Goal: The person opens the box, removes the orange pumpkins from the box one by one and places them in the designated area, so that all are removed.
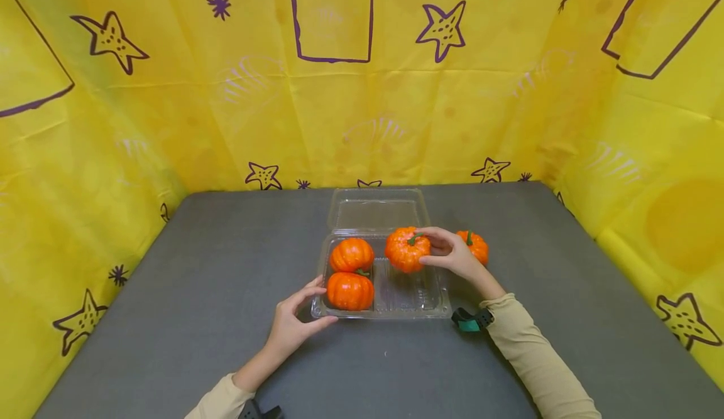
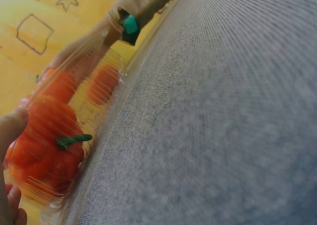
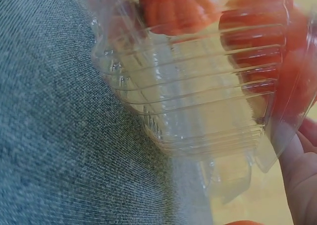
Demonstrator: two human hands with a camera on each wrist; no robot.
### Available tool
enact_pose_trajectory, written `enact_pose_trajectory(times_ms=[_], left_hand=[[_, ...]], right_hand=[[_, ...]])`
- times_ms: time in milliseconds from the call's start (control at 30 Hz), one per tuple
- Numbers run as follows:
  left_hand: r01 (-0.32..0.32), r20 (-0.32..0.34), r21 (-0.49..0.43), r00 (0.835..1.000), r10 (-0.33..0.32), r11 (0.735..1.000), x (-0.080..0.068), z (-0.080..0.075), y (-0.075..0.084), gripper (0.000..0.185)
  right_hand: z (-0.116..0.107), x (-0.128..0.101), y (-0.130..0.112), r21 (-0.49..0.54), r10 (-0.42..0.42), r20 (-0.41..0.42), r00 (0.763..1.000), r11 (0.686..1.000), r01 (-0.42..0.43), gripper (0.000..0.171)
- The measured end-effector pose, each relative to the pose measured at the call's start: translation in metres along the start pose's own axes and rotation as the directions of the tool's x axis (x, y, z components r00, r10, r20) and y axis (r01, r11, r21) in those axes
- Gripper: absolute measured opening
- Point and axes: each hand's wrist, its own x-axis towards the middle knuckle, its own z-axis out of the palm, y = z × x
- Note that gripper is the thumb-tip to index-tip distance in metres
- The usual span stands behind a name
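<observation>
Cloth, yellow and starred, is hanging behind and along both sides of the grey surface, which is filling the lower frame. At mid-frame, the clear box is lying open, its lid stretching back toward the upper frame, probably leaving the compartments reachable from above.

The left hand is gripping the box's lower-left corner, fingers resting at the left side and thumb lying at the near edge, seemingly keeping so light a shell from sliding. The right hand is pinching the held pumpkin by its right side, over the box's right part; this side grip is likely leaving its underside free.

The back pumpkin and front pumpkin are sitting in the left compartment, whose walls are presumably stopping them rolling. The loose pumpkin is resting right of the box, partly hiding behind the right hand. A dark strap is showing by the right cuff. Smallest, the held pumpkin's green stem is showing just beside the fingertips.
</observation>
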Motion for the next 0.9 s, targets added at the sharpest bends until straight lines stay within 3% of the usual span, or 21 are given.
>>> enact_pose_trajectory(times_ms=[433, 900], left_hand=[[0.002, 0.000, -0.005, 1.000, -0.002, 1.000, 0.000, 0.000, 0.000, 0.046], [0.002, -0.006, -0.003, 1.000, -0.002, 1.000, 0.001, 0.000, 0.002, 0.046]], right_hand=[[-0.003, -0.001, -0.006, 0.034, 0.035, -0.024, 0.999, 0.999, -0.035, 0.072], [-0.030, -0.007, -0.020, -0.058, 0.017, -0.191, 0.981, 0.998, -0.028, 0.061]])
